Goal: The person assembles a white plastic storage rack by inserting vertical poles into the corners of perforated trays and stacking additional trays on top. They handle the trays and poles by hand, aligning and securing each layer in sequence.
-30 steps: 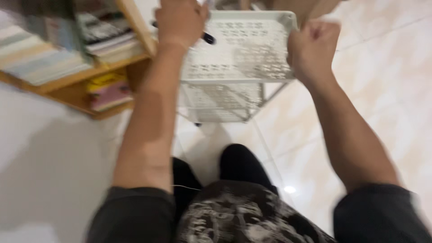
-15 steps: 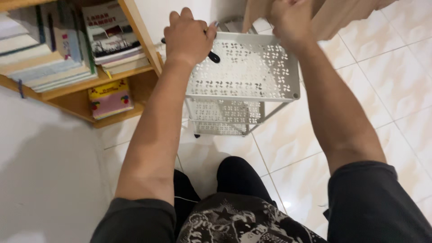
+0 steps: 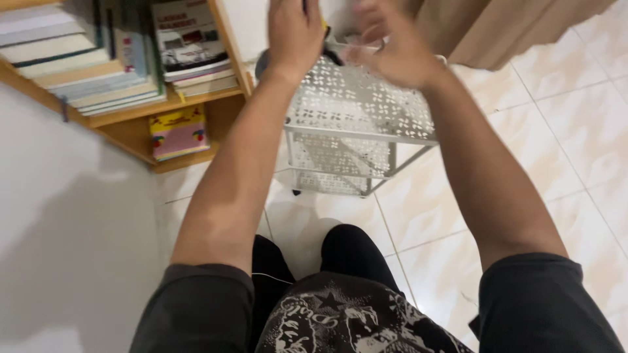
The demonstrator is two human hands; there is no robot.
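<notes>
A white metal rack with little flower-shaped holes (image 3: 356, 104) stands on the pale tiled floor (image 3: 556, 131), far in front of the person's knees. It has more shelves under the top one. Both hands are over the far edge of its top shelf. The left hand (image 3: 296, 33) is curled around something dark with a bit of yellow (image 3: 325, 31), but the thing is mostly hidden, so I cannot tell what it is. The right hand (image 3: 392, 49) is just beside the left hand. It is blurry, its fingers look loosely spread, and I cannot tell if it holds anything. To the left of the rack is a wooden bookshelf (image 3: 232, 46) full of stacked books (image 3: 190, 46). A tan curtain (image 3: 497, 26) hangs at the far right.
</notes>
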